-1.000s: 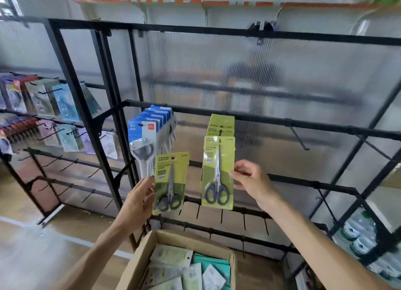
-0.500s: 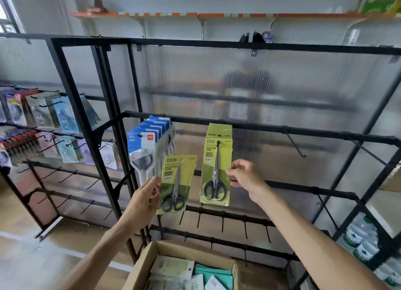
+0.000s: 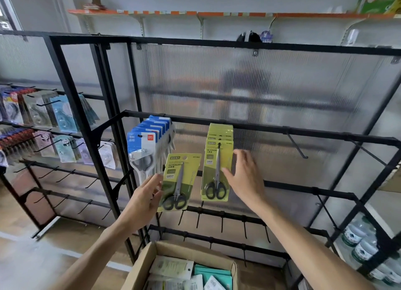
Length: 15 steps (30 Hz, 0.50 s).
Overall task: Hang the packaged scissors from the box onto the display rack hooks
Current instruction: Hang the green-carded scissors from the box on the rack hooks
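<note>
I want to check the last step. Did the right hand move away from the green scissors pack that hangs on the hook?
Yes. The right hand has let go of the hanging pack and opened, its fingers now spread just beside the pack's right edge.

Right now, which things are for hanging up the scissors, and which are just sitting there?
For the job:
- green scissors pack in the left hand
- hung green packs by the right hand
- cardboard box
- empty hook

Just sitting there:
- blue packs
- water bottles
- side rack goods
</note>
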Motion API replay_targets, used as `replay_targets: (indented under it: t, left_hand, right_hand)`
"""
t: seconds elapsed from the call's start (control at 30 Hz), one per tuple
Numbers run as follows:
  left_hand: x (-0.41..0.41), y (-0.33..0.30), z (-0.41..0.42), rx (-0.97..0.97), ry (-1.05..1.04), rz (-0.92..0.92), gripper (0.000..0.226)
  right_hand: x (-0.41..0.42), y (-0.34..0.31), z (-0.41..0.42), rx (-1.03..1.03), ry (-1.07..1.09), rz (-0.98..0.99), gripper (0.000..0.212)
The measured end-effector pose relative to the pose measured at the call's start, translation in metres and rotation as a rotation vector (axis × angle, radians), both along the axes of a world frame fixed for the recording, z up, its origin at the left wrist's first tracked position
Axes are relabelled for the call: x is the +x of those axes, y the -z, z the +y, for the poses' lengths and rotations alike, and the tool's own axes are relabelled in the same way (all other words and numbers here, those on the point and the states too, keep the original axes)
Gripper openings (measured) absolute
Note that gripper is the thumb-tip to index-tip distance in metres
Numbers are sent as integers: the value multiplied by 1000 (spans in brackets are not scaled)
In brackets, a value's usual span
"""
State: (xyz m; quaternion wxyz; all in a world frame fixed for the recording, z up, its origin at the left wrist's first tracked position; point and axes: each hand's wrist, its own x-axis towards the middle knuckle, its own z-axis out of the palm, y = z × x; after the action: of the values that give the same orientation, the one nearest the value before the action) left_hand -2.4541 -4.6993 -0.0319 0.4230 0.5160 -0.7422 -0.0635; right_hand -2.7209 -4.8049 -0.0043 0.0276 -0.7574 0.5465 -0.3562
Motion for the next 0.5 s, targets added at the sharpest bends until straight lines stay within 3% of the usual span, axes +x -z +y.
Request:
replay_targets:
  t: [0.07, 0.17, 0.33, 0.5]
  left_hand:
    - [-1, -2, -1, -13, 18, -8, 66]
    - [-5, -8, -4, -10, 39, -18, 64]
    - [-9, -14, -10, 21, 91, -61, 52]
    - [-13, -9, -13, 146, 126, -171, 33]
  right_hand:
    - [2, -16, 17, -25, -117, 97, 64]
    - [8, -33, 36, -55, -296, 136, 65]
    - [16, -55, 49, -217, -358, 50, 34]
    - [7, -62, 37, -61, -382, -44, 16]
